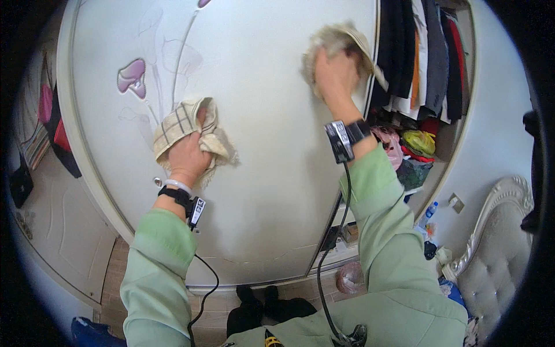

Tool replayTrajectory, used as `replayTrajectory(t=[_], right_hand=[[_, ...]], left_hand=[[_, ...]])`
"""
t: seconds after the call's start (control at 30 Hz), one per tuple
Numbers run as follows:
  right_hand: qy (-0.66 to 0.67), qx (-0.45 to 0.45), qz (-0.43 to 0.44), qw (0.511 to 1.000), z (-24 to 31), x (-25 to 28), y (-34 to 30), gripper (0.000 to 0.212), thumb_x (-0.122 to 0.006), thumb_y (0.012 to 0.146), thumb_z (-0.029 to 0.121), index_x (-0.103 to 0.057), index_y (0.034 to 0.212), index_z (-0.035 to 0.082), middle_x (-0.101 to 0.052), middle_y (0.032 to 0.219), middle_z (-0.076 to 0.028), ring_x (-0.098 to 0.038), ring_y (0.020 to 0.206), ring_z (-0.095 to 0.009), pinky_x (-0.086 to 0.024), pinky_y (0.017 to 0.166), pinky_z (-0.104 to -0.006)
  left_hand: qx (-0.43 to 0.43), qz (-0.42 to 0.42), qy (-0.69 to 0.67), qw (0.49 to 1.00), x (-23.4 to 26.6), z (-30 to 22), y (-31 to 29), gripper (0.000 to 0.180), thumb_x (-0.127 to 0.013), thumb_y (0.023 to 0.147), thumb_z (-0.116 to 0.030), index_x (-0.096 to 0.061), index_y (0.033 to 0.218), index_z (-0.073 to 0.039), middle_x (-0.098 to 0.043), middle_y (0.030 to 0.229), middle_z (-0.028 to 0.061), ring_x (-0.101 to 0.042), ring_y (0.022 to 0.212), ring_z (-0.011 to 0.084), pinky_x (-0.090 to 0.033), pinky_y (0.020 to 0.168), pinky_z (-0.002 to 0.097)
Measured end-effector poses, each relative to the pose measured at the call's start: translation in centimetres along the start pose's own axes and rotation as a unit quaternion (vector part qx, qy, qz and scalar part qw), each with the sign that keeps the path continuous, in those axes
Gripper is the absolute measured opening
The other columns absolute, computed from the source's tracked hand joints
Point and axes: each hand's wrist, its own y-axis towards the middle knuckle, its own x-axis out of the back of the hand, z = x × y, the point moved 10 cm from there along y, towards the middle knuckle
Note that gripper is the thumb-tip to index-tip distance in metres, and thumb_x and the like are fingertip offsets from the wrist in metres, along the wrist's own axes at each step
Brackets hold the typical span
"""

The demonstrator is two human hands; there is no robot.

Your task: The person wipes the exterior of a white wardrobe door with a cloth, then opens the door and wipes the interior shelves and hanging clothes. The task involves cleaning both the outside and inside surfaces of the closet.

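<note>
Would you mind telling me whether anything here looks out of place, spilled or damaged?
Nothing near the left hand or right hand looks spilled or damaged; each holds a crumpled cloth at the white door. Mildly untidy, though: plastic bags sit in a jumbled heap beneath the hanging clothes.

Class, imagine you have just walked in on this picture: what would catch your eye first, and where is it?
Probably the two cloths: the left hand holds a checked cloth left of centre, and the right hand a blurred, pale cloth higher up, both at a white door. Next come the purple flower at upper left and hanging clothes at upper right.
</note>
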Motion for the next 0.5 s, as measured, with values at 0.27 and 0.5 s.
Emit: replayTrajectory(t=[0.27, 0.5], right_hand=[[0.134, 0.533, 0.099, 0.829, 18.3, -3.4, -16.3, 0.045, -0.075, 0.072, 0.037, -0.070, 0.113, 0.018, -0.067, 0.109, -0.008, -0.062, 0.109, -0.029, -0.047, 0.088, -0.0458], [0.118, 0.243, -0.099, 0.958, 6.7, 0.0, -0.4, 0.041, -0.067, 0.090, 0.045, -0.071, 0.103, 0.007, -0.071, 0.097, -0.018, -0.068, 0.094, -0.037, -0.055, 0.081, -0.0485]], left_hand=[[0.012, 0.014, 0.026, 1.000, -2.0, 1.3, -0.5, 0.058, -0.061, 0.089, -0.043, -0.059, 0.137, -0.012, -0.071, 0.104, 0.0186, -0.067, 0.096, 0.0413, -0.055, 0.082, 0.0511], [0.020, 0.029, -0.015, 0.999, -2.2, 1.7, -1.0, 0.056, -0.061, 0.089, -0.045, -0.061, 0.133, -0.010, -0.071, 0.101, 0.0172, -0.067, 0.096, 0.0395, -0.055, 0.080, 0.0498]])
